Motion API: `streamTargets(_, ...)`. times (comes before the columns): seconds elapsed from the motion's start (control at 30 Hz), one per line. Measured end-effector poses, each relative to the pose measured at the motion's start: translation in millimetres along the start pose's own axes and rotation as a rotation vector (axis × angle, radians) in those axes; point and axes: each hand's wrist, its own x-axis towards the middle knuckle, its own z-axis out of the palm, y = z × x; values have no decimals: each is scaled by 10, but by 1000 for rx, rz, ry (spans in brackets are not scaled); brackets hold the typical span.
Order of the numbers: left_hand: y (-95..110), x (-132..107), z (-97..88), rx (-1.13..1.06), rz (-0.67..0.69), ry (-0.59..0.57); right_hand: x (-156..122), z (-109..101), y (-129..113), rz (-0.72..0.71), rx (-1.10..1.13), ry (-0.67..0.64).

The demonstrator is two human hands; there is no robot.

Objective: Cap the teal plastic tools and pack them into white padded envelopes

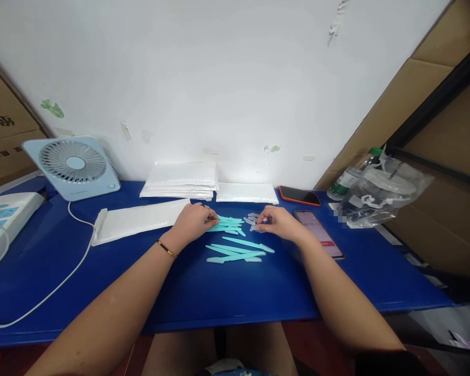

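Several thin light-teal plastic sticks (pixel 235 251) lie on a blue table (pixel 227 292). My left hand (pixel 191 222), with a gold bracelet and a ring, is closed on a bunch of the teal sticks (pixel 229 224). My right hand (pixel 276 222) pinches a small pale clear piece. A few more small clear pieces (pixel 251 218) lie between the hands.
White padded envelopes: one flat (pixel 141 219), a stack (pixel 180 180), one more (pixel 246 192). A small blue fan (pixel 72 167) with a white cable, a power strip (pixel 3 219) at left. Two phones (pixel 300 196) (pixel 319 232), a plastic bag (pixel 384 196), a bottle (pixel 350 180), cardboard at right.
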Motion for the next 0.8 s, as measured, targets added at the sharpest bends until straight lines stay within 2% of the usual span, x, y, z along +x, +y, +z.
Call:
streamTargets(0.07,-21,-3,-11,-14,-16,9,-45,-55,8,10,-6,-10)
streamTargets(0.13,20,-18,-16,-49,-3,13,-110,-95,-15,-1,8,-117)
streamTargets(0.23,154,-51,1,-122,99,-22,-180,-79,-65,-16,10,-314)
streamTargets(0.3,245,-71,31,-149,186,-60,-181,-23,-96,-48,-7,-346)
streamTargets(0.4,322,-80,86,-138,248,-114,-138,56,-150,-124,1,-286)
streamTargets(0.5,319,-61,113,-128,213,-89,-99,71,-216,-155,6,-171)
streamTargets(0.63,248,-23,91,-55,175,-2,-66,56,-251,-140,1,-61)
streamTargets(0.8,77,0,27,57,75,22,8,83,-92,-67,-23,-16)
